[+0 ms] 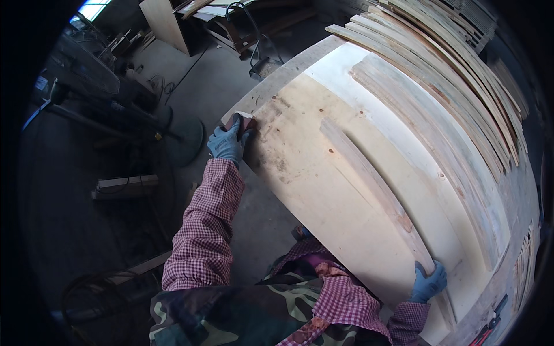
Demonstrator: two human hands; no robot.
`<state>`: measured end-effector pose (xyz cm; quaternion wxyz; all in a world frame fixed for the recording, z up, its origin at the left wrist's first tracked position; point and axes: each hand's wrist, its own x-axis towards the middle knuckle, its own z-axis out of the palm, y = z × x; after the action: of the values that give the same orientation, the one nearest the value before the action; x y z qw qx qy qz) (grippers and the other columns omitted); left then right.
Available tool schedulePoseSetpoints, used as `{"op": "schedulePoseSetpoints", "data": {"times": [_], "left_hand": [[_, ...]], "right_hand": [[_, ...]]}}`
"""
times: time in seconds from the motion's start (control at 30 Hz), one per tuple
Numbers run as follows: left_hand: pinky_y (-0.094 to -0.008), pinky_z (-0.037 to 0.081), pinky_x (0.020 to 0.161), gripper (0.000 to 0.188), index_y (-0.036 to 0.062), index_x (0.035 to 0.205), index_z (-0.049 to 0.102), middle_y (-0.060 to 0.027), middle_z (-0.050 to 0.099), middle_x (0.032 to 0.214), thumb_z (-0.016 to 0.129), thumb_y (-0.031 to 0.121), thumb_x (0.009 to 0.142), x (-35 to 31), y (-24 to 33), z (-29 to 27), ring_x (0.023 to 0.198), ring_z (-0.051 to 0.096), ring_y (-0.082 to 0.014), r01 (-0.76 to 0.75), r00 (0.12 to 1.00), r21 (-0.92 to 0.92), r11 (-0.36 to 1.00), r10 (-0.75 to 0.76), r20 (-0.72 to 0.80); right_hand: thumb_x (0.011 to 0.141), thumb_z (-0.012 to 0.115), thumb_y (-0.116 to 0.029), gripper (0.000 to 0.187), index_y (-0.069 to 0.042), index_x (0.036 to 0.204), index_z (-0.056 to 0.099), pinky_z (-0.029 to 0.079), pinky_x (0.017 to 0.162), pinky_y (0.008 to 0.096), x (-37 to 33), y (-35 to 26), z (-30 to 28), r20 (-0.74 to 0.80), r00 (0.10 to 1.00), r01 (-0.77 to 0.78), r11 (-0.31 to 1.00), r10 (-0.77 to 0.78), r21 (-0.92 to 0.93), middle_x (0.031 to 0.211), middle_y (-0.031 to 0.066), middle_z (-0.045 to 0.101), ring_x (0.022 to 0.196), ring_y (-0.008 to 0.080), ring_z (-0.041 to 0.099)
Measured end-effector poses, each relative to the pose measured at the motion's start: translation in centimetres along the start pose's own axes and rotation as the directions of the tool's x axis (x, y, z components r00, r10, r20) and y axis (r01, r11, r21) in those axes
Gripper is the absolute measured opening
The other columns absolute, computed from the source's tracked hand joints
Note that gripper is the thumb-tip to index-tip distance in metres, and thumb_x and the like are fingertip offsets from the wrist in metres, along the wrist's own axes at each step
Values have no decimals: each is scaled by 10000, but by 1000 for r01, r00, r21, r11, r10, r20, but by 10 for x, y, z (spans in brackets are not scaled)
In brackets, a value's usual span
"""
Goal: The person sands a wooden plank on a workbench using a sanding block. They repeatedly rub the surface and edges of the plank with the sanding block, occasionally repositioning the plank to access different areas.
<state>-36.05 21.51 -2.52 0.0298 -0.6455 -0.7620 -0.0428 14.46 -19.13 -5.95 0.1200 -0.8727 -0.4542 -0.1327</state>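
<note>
My left hand (228, 143), in a blue-grey glove, is at the far left corner of the plywood board (300, 184). Its fingers are closed on a small reddish-brown sanding block (249, 122) with a pale side, by the board's edge. On the board lies a long wooden strip (375, 179), pointing away from me. My right hand (429, 281), gloved alike, grips this strip near its close end, fingers wrapped round it. Dark smudges mark the board beside the sanding block.
Beyond a white sheet (340, 63), more wooden strips (369, 81) lie on the table, with a long stack of strips (456, 75) at the far right. A red-and-black tool (489, 328) sits at the near right. A stand with a round base (186, 141) is on the floor at left.
</note>
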Motion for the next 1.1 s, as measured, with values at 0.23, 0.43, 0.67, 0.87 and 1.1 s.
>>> {"op": "schedulePoseSetpoints", "data": {"times": [0.23, 0.43, 0.67, 0.87, 1.1], "left_hand": [[-500, 437, 948, 601, 314, 1390, 582, -227, 554, 1298, 721, 520, 842, -128, 60, 2, 1112, 558, -387, -433, 890, -102, 896, 406, -207], [-507, 428, 974, 645, 322, 1349, 614, -202, 562, 1321, 775, 555, 769, -130, 67, -3, 1124, 573, -371, -557, 826, -172, 812, 521, -215], [-511, 453, 981, 712, 360, 1497, 445, -227, 528, 1377, 574, 688, 878, 22, 26, -5, 1183, 550, -413, 73, 997, -17, 997, -72, 16], [-510, 421, 969, 583, 296, 1354, 614, -209, 542, 1320, 751, 495, 823, -118, 91, 2, 1133, 544, -383, -497, 860, -199, 845, 448, -244], [-495, 418, 1005, 628, 307, 1384, 587, -208, 529, 1356, 748, 525, 817, -125, 69, -3, 1180, 535, -377, -533, 844, -187, 825, 502, -192]], "right_hand": [[639, 886, -433, 531, -112, 982, 637, 468, 780, 460, -1, -6, -6, -18, 1000, 4, 1000, -4, -11, 929, 79, 649, 900, 329, 613], [622, 888, -459, 562, -113, 989, 639, 469, 776, 462, 0, 8, -3, 17, 1000, 1, 1000, -1, -20, 932, 78, 655, 908, 330, 616], [628, 888, -444, 540, -123, 988, 643, 464, 779, 454, 2, -5, -3, -12, 1000, -3, 1000, 3, -20, 932, 67, 657, 906, 325, 614], [637, 874, -471, 537, -128, 979, 641, 452, 774, 454, 2, -2, -4, -3, 1000, 1, 1000, -1, 17, 926, 60, 648, 907, 320, 609], [652, 879, -454, 606, -97, 1070, 626, 456, 845, 465, 2, 4, -6, 117, 991, -54, 998, 58, -38, 1009, 87, 666, 976, 345, 614]]}}
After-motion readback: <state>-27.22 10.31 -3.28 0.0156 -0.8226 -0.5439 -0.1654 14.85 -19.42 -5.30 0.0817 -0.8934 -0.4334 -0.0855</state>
